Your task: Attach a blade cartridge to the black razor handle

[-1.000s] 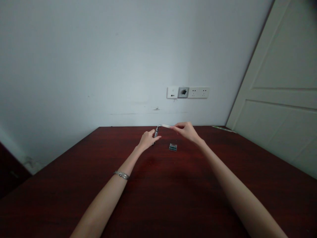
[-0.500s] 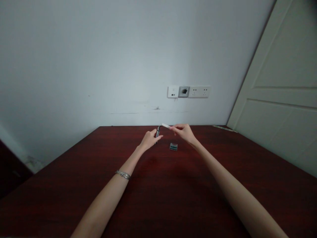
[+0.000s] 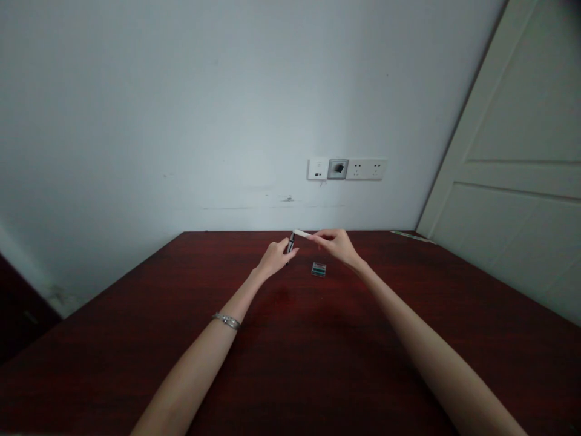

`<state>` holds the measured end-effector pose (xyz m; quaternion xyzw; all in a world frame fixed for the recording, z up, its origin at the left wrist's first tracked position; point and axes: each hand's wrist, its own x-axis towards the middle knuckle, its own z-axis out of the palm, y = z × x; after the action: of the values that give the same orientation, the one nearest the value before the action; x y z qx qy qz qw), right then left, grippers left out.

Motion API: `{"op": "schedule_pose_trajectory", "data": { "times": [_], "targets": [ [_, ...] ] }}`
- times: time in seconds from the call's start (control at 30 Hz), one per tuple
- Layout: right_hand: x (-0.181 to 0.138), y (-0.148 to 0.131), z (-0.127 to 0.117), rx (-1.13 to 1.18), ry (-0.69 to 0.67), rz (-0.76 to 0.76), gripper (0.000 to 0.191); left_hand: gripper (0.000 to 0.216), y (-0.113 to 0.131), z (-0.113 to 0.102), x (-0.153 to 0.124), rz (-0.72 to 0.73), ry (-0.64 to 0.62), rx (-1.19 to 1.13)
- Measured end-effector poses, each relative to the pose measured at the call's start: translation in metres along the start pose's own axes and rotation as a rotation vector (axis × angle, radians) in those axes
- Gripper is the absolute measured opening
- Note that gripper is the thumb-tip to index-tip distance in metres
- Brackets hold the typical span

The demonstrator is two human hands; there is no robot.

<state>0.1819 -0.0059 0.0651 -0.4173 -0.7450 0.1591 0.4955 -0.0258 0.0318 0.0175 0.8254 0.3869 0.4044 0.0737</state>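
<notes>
My left hand (image 3: 273,257) is closed round a slim black-and-silver tool (image 3: 291,243), held nearly upright with its top end showing above the fingers. Its exact kind is too small to make out. Between the fingertips of my right hand (image 3: 336,244) is a short white stick (image 3: 302,234), pointing left. The stick's left end meets or overlaps the top of the tool; whether they touch I cannot tell. Below and between the hands, a small clear case (image 3: 318,269) with something dark green inside lies on the table.
The dark red wooden table (image 3: 290,363) runs back to a pale wall (image 3: 227,109) with sockets (image 3: 365,169) on it. A thin flat strip (image 3: 413,237) lies at the back right edge, near a white panelled door (image 3: 512,181). A silver bracelet (image 3: 227,320) circles my left wrist.
The white stick's left end has dropped slightly and shifted a little left against the tool's top. The tool leans slightly more to the right. Both hands keep their holds.
</notes>
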Motion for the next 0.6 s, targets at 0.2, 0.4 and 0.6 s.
{"op": "schedule_pose_trajectory", "data": {
  "times": [0.2,0.4,0.6],
  "targets": [
    [0.0007,0.0079,-0.0019,0.011,0.084,0.027,0.046,0.026,-0.0001,-0.0015,0.0011,-0.013,0.025,-0.001],
    [-0.0008,0.0046,0.0045,0.044,0.042,0.027,0.046,0.026,-0.0005,0.0,0.001,-0.02,0.031,-0.004],
    [-0.0009,0.0044,0.0025,0.026,0.065,0.032,0.048,0.027,-0.0021,-0.0004,0.0,-0.029,0.028,-0.028]
  ]
}}
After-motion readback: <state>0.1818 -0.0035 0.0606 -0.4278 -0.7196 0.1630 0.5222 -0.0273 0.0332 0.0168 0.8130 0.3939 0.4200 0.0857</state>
